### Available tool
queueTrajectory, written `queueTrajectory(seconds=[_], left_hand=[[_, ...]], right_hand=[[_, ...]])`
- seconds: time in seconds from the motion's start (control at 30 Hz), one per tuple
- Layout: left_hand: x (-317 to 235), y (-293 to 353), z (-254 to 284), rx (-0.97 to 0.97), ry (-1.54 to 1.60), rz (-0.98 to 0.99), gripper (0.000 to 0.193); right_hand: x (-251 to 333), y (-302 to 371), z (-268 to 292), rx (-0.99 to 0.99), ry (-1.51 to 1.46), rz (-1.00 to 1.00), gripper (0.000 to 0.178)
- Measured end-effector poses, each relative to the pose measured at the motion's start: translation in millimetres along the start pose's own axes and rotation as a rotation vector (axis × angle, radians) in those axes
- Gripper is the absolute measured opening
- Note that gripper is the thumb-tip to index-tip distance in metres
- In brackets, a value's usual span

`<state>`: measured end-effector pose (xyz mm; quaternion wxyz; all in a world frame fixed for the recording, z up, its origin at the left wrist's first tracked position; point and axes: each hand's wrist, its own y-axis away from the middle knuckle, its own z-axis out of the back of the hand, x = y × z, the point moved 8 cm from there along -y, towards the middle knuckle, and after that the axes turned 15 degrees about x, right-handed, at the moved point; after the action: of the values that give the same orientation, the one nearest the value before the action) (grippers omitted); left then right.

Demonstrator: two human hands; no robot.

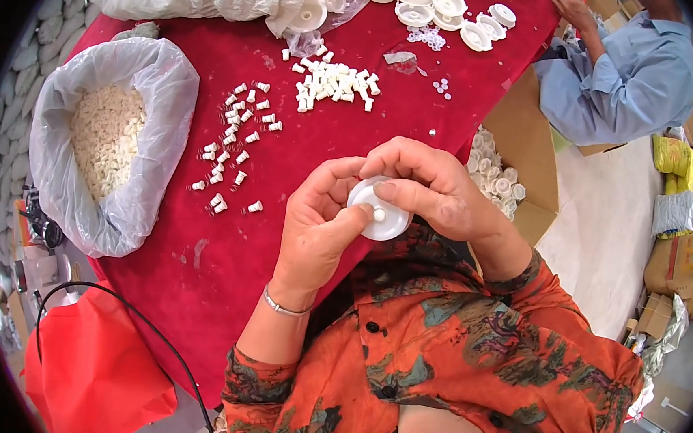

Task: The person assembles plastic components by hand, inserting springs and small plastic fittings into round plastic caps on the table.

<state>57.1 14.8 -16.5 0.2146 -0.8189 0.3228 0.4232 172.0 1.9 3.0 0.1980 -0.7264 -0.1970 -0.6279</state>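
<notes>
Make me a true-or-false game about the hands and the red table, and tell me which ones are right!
1. The left hand and right hand both hold a round white part. True.
2. The left wrist is bare. False: it has a bracelet.
3. A pile of small white pieces lies on the red cloth. True.
4. The plastic-lined bag is right of the hands. False: it's on the left.
5. Someone in a blue shirt is at the upper right. True.

An orange-red shirt [467, 340] patterned in grey-green and black has dark buttons [373, 327]; a silvery bracelet [284, 309] circles the left wrist [292, 292].
</notes>
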Motion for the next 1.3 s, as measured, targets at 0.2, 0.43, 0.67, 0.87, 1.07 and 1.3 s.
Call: queueTrajectory(seconds=[0.2,0.43,0.67,0.87,1.07,1.3], left_hand=[[9,0,5,0.026,0.134,0.033,0.045],[12,-2,-6,0.064,-0.016,0.152,0.047],[-7,7,38,-0.210,0.023,0.036,0.027],[-21,15,57,-0.322,0.032,-0.065,0.022],[-38,23,70,-0.393,-0.033,-0.120,0.021],[-89,50,82,-0.554,-0.014,-0.462,0.021]], right_hand=[[-6,0,2,-0.059,-0.115,-0.002,0.019],[12,29,43,-0.104,0.353,-0.119,0.023],[28,104,143,-0.287,1.114,-0.715,0.023],[65,-21,112,-0.346,1.289,-0.083,0.018],[26,-162,119,-0.258,1.591,-0.125,0.021],[55,-132,106,-0.326,1.401,0.002,0.011]])
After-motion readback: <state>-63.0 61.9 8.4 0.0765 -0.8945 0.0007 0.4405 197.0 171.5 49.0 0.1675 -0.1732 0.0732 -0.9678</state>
